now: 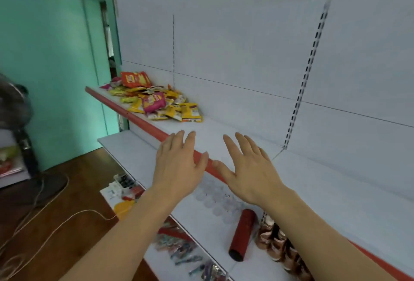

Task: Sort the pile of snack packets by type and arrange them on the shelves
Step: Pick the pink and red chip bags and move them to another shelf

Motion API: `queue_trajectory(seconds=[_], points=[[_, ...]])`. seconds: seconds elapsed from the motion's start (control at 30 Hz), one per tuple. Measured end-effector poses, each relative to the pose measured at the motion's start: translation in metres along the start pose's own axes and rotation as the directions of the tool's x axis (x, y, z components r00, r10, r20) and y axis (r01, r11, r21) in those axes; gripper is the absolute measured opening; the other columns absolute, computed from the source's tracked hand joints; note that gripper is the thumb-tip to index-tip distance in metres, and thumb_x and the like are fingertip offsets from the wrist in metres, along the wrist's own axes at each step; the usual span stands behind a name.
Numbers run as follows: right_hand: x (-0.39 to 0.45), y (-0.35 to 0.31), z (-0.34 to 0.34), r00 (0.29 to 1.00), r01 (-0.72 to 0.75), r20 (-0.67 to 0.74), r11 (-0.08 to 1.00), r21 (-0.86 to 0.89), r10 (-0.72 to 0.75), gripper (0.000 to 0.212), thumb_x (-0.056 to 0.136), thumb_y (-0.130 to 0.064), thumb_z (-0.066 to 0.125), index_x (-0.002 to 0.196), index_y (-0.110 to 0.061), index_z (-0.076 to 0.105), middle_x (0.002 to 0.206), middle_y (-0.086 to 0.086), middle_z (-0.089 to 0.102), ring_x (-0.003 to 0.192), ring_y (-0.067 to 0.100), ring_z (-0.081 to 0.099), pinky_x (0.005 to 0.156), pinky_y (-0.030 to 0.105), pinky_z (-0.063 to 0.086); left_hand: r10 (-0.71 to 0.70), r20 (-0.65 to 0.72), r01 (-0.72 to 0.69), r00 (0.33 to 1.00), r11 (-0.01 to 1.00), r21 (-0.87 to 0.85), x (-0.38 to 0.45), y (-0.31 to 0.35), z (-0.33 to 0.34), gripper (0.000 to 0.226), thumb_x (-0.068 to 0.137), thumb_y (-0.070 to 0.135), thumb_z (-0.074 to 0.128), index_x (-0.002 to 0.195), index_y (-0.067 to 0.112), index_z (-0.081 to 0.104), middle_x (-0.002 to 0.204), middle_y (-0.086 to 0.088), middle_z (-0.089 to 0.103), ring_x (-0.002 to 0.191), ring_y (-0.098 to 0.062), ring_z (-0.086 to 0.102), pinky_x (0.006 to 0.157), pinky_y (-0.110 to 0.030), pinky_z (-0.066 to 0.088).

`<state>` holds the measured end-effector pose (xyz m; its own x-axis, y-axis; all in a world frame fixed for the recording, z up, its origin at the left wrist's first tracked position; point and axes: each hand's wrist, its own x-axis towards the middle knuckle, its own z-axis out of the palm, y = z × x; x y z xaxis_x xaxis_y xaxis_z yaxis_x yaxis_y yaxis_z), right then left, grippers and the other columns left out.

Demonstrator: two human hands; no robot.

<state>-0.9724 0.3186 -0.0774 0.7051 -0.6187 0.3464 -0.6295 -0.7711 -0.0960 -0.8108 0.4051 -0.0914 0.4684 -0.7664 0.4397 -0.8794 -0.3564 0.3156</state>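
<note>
Left hand [179,164]: yours, fingers spread, empty, over the shelf [235,130] edge.
Right hand [251,168]: spread, empty.
Snack packets [156,99]: heaped at shelf's far-left end.

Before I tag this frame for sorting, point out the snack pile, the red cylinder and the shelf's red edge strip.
snack pile [156,101]: head view, on the pink packet mid-pile.
red cylinder [243,233]: head view, middle of its side.
red edge strip [125,112]: head view, stretch below the pile.
</note>
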Motion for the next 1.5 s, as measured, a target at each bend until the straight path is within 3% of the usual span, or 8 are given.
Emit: queue_trajectory(seconds=[0.2, 0.37, 0.67, 0.83, 0.97, 1.3, 1.4, 1.5], points=[[0.100, -0.058, 0.053, 0.994, 0.111, 0.013, 0.991, 0.068, -0.112, 0.076, 0.098, -0.069, 0.019, 0.160, -0.028, 0.006, 0.168, 0.009, 0.005, 0.155, 0.028, 0.003, 0.124, 0.045, 0.011, -0.117, -0.029, 0.120, 0.993, 0.987, 0.103, 0.048, -0.094, -0.012, 0.068, 0.104, 0.056, 0.037, 0.161, 0.021, 0.024, 0.168, -0.005, 0.027, 0.156, -0.026, 0.020, 0.127, -0.047, 0.022], [0.192, -0.089, 0.081, 0.984, 0.178, -0.033, 0.980, 0.091, -0.176, 0.078, 0.094, -0.070, 0.014, 0.160, -0.028, 0.007, 0.168, 0.009, 0.007, 0.154, 0.029, 0.006, 0.122, 0.047, 0.014, -0.163, -0.050, 0.168, 0.985, 0.978, 0.122, 0.106, -0.151, -0.019, 0.068, 0.105, 0.056, 0.038, 0.162, 0.023, 0.021, 0.168, -0.004, 0.026, 0.156, -0.025, 0.020, 0.127, -0.046, 0.020], [0.334, -0.158, 0.137, 0.981, 0.193, -0.006, 0.975, 0.109, -0.193, 0.073, 0.098, -0.065, 0.027, 0.160, -0.029, 0.011, 0.167, 0.007, 0.013, 0.154, 0.029, 0.008, 0.122, 0.049, 0.015, -0.231, -0.063, 0.237, 0.971, 0.966, 0.104, 0.191, -0.279, -0.013, 0.065, 0.104, 0.056, 0.038, 0.161, 0.027, 0.024, 0.167, -0.003, 0.028, 0.155, -0.025, 0.022, 0.126, -0.050, 0.024], [0.398, -0.188, 0.174, 0.995, 0.102, -0.023, 0.993, 0.056, -0.101, 0.073, 0.098, -0.066, 0.031, 0.159, -0.030, 0.013, 0.167, 0.008, 0.015, 0.153, 0.030, 0.012, 0.122, 0.050, 0.019, -0.143, -0.028, 0.144, 0.989, 0.988, 0.064, 0.259, -0.347, 0.004, 0.065, 0.105, 0.055, 0.038, 0.161, 0.025, 0.024, 0.168, -0.005, 0.027, 0.155, -0.028, 0.022, 0.125, -0.052, 0.025], [0.438, -0.200, 0.186, 0.998, -0.019, -0.061, 1.000, 0.023, 0.021, 0.074, 0.097, -0.068, 0.030, 0.159, -0.029, 0.017, 0.165, 0.008, 0.019, 0.152, 0.031, 0.016, 0.120, 0.049, 0.023, 0.001, 0.014, -0.002, 1.000, 0.999, 0.048, 0.312, -0.381, 0.015, 0.065, 0.105, 0.050, 0.042, 0.161, 0.023, 0.025, 0.167, -0.006, 0.028, 0.153, -0.028, 0.024, 0.123, -0.046, 0.024], [0.506, -0.179, 0.220, 0.966, -0.257, -0.045, 0.963, -0.083, 0.254, 0.077, 0.096, -0.070, 0.030, 0.160, -0.031, 0.009, 0.166, 0.011, 0.015, 0.154, 0.030, 0.008, 0.122, 0.049, 0.019, 0.260, 0.079, -0.251, 0.962, 0.962, -0.109, 0.425, -0.412, 0.079, 0.069, 0.103, 0.053, 0.043, 0.161, 0.021, 0.025, 0.162, -0.003, 0.035, 0.151, -0.025, 0.028, 0.122, -0.042, 0.028], [0.521, -0.170, 0.234, 0.958, -0.286, -0.074, 0.949, -0.136, 0.278, 0.083, 0.090, -0.077, 0.022, 0.159, -0.031, 0.014, 0.160, 0.011, 0.031, 0.150, 0.032, 0.022, 0.119, 0.049, 0.026, 0.304, 0.120, -0.290, 0.945, 0.949, -0.120, 0.452, -0.411, 0.097, 0.069, 0.104, 0.053, 0.043, 0.162, 0.021, 0.023, 0.159, -0.002, 0.041, 0.146, -0.025, 0.036, 0.117, -0.040, 0.034], [0.535, -0.161, 0.239, 0.963, -0.269, -0.019, 0.953, -0.138, 0.269, 0.081, 0.093, -0.074, 0.029, 0.159, -0.031, 0.013, 0.148, 0.005, 0.049, 0.143, 0.029, 0.037, 0.115, 0.045, 0.030, 0.353, 0.237, -0.327, 0.905, 0.934, -0.144, 0.476, -0.406, 0.111, 0.069, 0.105, 0.052, 0.043, 0.162, 0.021, 0.021, 0.142, -0.005, 0.058, 0.134, -0.030, 0.048, 0.102, -0.041, 0.043]])
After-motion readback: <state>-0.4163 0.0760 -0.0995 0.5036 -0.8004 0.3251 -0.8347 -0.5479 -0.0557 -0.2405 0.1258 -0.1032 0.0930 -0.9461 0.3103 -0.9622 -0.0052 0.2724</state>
